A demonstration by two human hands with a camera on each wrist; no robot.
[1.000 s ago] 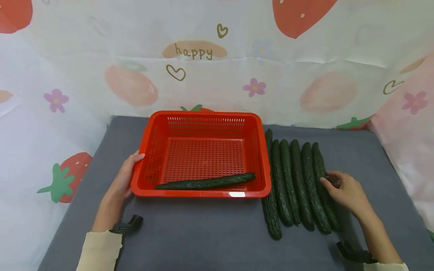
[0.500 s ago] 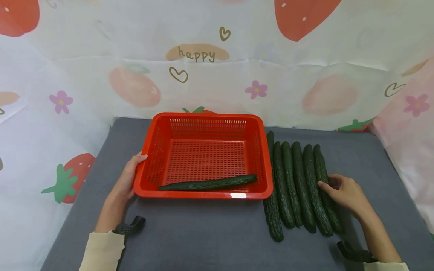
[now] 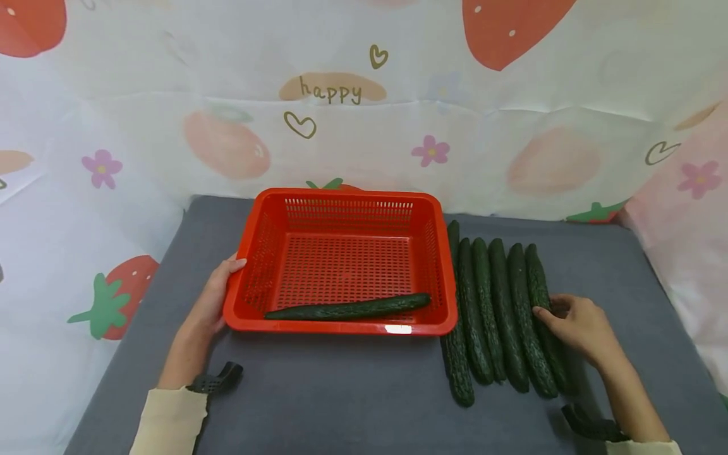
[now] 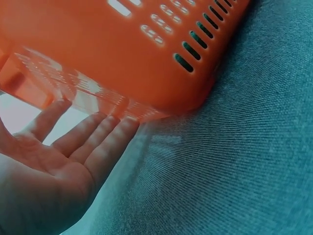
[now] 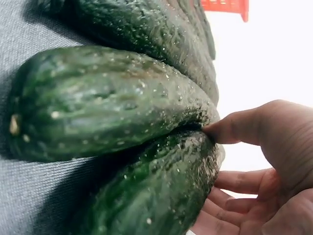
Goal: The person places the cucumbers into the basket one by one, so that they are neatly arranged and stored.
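A red plastic basket [image 3: 347, 265] with slotted walls stands on the grey cloth, and one long cucumber [image 3: 352, 308] lies inside along its near wall. My left hand [image 3: 212, 294] holds the basket's left side, thumb over the rim; in the left wrist view its fingers [image 4: 110, 144] press against the outer wall. To the right of the basket, several dark green cucumbers [image 3: 500, 316] lie side by side. My right hand [image 3: 582, 325] grips the outermost cucumber [image 5: 166, 181], its thumb wedged between that one and its neighbour [image 5: 107, 103]. The fingers' far side is partly hidden behind the cucumber.
The basket's right edge overlaps the leftmost cucumber [image 3: 457, 366] of the row. A printed curtain [image 3: 364, 139] with fruit and flowers hangs right behind the table [image 3: 341, 398] and along both its sides. Black straps [image 3: 218, 379] sit on both wrists.
My right thumb has shifted left across the outermost cucumber, into the gap beside it. The left hand and basket stay in place; the whole head view has moved slightly.
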